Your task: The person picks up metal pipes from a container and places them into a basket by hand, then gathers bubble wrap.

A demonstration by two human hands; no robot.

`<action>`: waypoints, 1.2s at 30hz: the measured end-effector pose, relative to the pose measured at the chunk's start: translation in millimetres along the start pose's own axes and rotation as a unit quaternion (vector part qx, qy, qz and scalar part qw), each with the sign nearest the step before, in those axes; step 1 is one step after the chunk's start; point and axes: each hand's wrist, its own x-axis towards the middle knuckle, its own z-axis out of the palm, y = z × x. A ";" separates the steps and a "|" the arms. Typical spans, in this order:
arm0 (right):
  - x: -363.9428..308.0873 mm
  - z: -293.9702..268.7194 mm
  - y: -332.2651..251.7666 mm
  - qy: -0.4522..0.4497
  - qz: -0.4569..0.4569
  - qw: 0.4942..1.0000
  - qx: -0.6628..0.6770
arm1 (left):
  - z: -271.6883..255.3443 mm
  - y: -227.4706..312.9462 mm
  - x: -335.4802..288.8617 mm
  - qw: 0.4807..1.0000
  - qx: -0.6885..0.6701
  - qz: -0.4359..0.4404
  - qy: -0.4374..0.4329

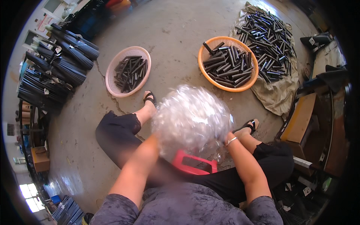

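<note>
A large clear plastic bag [193, 116], puffed out and smeared by motion, is held up between my knees. At its lower left edge is my left hand [156, 139], blurred and partly covered by the plastic. My right hand [228, 138], with a bracelet at the wrist, grips the bag's right side. Most fingers of both hands are hidden behind or in the film. Just below the bag shows a red plastic stool [183, 165] between my legs.
An orange basket [256, 77] and a pink basket [149, 69] hold short black tubes. More tubes are heaped on a cloth sheet [277, 99] at far right. Bundles of long black rods [63, 56] stand at left. A cardboard box [300, 120] is at right.
</note>
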 end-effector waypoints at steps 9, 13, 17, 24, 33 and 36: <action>2.0 48.3 -15.0 -0.027 -0.002 0.995 0.094 | 17.6 35.5 35.0 0.992 -0.114 -0.010 0.053; -6.6 68.0 11.1 -0.205 -0.035 0.971 -0.118 | 19.2 43.1 45.9 0.988 -0.141 -0.007 0.064; 2.3 40.6 33.1 -0.224 0.221 0.943 0.110 | 7.6 30.2 38.9 0.990 -0.093 -0.066 0.078; 12.1 -12.9 -24.7 -0.136 0.194 0.967 0.092 | 8.4 34.8 41.0 0.995 -0.001 -0.103 0.015; -42.9 62.6 50.9 -0.166 0.382 0.900 -0.127 | 79.5 48.3 64.0 0.967 0.023 0.223 -0.125; -57.2 73.4 73.5 -0.145 0.404 0.898 -0.100 | 16.1 79.7 35.8 0.974 0.170 0.148 -0.010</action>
